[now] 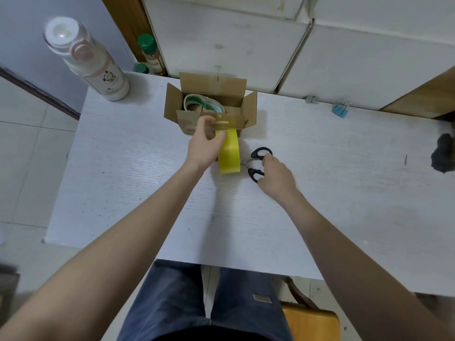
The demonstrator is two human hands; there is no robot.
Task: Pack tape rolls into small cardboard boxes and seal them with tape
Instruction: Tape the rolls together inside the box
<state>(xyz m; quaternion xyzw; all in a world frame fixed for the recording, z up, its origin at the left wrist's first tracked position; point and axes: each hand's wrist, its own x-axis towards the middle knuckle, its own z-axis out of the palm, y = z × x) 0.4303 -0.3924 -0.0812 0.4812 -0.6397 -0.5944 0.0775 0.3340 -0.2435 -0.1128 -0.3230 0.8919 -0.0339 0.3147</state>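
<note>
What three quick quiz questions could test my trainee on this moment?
1. True or false: the box is sealed.
2. What does the left hand hold: A scissors, B yellow tape, C bottle?
3. The right hand rests on the ____.

Key: 1 false, its flaps stand open with a tape roll inside. 2 B. 3 scissors.
</note>
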